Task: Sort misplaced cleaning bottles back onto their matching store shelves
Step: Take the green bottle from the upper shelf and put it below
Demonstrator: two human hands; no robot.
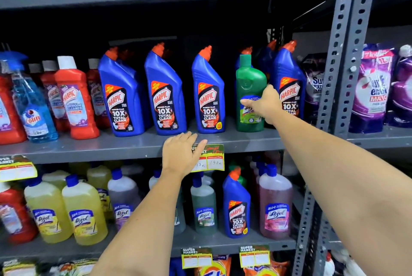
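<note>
Shelving of grey slotted steel (341, 57) fills the view, its middle shelf (133, 145) carrying a row of blue Harpic bottles (165, 90) with orange caps, and red Harpic bathroom-cleaner bottles (74, 99) further left beside a blue spray bottle (33, 108). On the lower shelf (223, 243) stand yellow Lizol bottles (83, 213), a dark green one, a pink Lizol bottle (276, 206) and, between those last two, a single blue Harpic bottle (236, 204) — the only one of its kind visible in that row. Purple detergent pouches (371, 88) sit in the next bay to the right. Among the blue Harpic row on the middle shelf stands a green bottle (250, 92) with a green cap, upright, its base on the shelf, just beside the rightmost blue bottle. The right hand (264, 103) is wrapped around the green bottle's lower half, thumb across the front of the label and fingers hidden behind the body. The left hand (180, 153) lies flat and spread on the front edge of the middle shelf, fingers over the lip, thumb crossing a yellow price tag (214, 159) — it grips nothing.
</note>
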